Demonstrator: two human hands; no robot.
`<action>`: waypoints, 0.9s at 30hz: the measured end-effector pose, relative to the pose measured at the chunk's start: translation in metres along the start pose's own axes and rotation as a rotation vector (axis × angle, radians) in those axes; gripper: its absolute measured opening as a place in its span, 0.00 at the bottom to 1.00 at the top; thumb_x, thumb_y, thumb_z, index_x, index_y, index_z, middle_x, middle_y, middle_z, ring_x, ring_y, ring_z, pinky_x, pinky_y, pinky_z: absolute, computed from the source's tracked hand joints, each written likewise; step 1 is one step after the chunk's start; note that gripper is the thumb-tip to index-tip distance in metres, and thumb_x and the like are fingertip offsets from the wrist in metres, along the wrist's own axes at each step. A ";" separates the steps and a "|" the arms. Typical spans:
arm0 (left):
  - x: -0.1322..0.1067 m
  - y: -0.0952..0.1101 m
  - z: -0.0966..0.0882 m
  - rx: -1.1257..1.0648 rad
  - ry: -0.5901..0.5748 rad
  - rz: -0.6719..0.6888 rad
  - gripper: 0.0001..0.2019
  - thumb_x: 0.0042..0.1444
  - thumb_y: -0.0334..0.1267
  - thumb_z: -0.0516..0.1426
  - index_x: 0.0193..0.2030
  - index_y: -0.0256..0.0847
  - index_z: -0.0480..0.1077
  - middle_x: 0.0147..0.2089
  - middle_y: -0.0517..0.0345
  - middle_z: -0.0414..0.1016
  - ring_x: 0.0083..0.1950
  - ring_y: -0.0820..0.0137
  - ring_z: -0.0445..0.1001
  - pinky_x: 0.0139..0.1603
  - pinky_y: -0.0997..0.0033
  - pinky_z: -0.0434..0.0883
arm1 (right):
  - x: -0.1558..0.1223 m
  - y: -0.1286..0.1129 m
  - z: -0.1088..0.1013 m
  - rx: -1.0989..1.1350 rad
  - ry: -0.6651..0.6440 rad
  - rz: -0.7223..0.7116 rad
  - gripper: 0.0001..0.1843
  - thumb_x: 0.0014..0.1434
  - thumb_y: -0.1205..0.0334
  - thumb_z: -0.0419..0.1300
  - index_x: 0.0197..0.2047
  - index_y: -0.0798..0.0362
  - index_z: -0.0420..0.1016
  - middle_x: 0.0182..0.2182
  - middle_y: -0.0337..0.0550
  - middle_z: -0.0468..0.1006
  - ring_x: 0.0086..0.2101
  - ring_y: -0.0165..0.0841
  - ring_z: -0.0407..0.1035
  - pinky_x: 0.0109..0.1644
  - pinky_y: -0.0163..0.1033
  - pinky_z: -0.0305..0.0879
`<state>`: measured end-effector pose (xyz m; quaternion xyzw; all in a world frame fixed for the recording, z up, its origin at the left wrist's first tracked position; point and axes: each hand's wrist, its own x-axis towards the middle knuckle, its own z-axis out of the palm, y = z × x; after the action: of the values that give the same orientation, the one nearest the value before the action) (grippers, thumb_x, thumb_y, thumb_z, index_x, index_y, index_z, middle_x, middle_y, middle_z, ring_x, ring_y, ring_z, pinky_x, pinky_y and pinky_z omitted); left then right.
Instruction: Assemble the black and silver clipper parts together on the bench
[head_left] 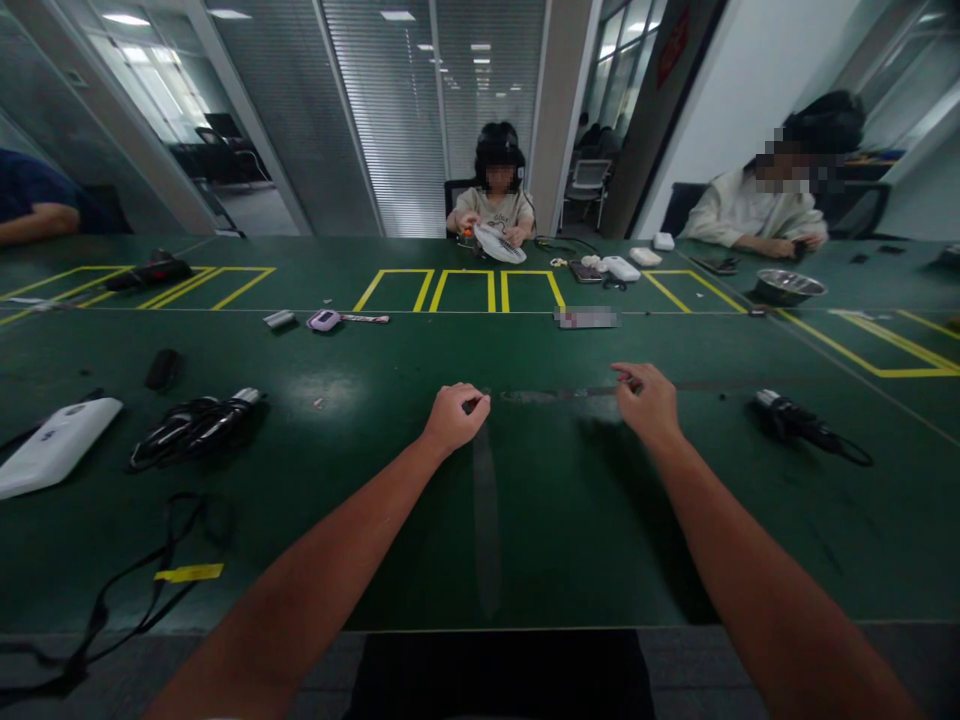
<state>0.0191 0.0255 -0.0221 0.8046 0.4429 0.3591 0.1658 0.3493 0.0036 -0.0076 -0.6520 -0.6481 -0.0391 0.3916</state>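
My left hand is closed, its thumb and fingers curled together beside the corner of a dark tape strip on the green table. Whatever it may hold is hidden or too small to make out. To the right, my right hand hovers over the tabletop, casting a shadow to its lower left. Its fingers are loosely bent and partly apart, pointing left, and nothing shows between them. Between the two hands a faint translucent strip runs across the green table.
Left lie a bundled black cable, a white device and a black strap. A black cable with a white end lies right. Further off are a metal bowl, a purple gadget and people seated across.
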 end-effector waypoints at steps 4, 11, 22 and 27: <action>0.000 0.000 -0.001 -0.006 0.012 -0.006 0.12 0.60 0.38 0.54 0.29 0.39 0.74 0.30 0.56 0.75 0.34 0.67 0.72 0.42 0.64 0.67 | 0.011 0.027 -0.033 -0.115 0.079 0.096 0.22 0.51 0.67 0.52 0.47 0.55 0.78 0.39 0.48 0.77 0.32 0.34 0.67 0.46 0.41 0.64; 0.001 -0.003 0.000 -0.019 0.032 0.007 0.13 0.60 0.38 0.54 0.28 0.38 0.74 0.29 0.56 0.75 0.33 0.68 0.72 0.41 0.66 0.67 | 0.010 0.108 -0.098 -0.508 0.248 0.451 0.23 0.55 0.64 0.56 0.54 0.54 0.74 0.52 0.61 0.71 0.54 0.49 0.59 0.50 0.56 0.56; 0.000 0.003 0.003 0.092 -0.077 0.059 0.13 0.61 0.39 0.52 0.27 0.39 0.72 0.29 0.56 0.74 0.34 0.67 0.70 0.44 0.63 0.64 | -0.001 0.207 -0.109 -0.675 -0.003 0.798 0.32 0.44 0.51 0.68 0.52 0.53 0.75 0.49 0.75 0.69 0.52 0.60 0.58 0.44 0.65 0.48; 0.000 0.000 0.003 0.070 -0.032 0.037 0.13 0.61 0.38 0.53 0.27 0.39 0.71 0.29 0.56 0.74 0.33 0.67 0.71 0.41 0.64 0.65 | -0.003 0.212 -0.111 -0.573 0.140 0.863 0.25 0.43 0.46 0.66 0.43 0.50 0.79 0.37 0.68 0.73 0.42 0.55 0.63 0.37 0.59 0.51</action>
<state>0.0207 0.0255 -0.0243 0.8238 0.4372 0.3335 0.1381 0.5852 -0.0300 -0.0296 -0.9365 -0.2561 -0.0935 0.2206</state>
